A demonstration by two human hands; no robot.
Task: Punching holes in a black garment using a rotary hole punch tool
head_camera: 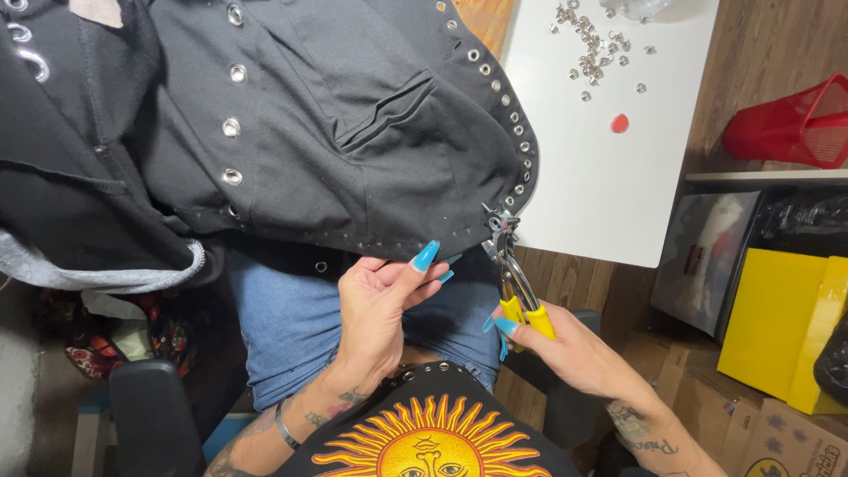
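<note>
Gripping yellow-handled eyelet pliers (515,283), the right hand (574,349) is aiming their long axis up at the black garment's (353,115) hem, while the left hand (380,305) is pinching it just beside.

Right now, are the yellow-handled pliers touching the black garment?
Touching. The head view shows the pliers, held in the right hand, with their metal tip biting the hem of the black garment by the eyelets.
</note>
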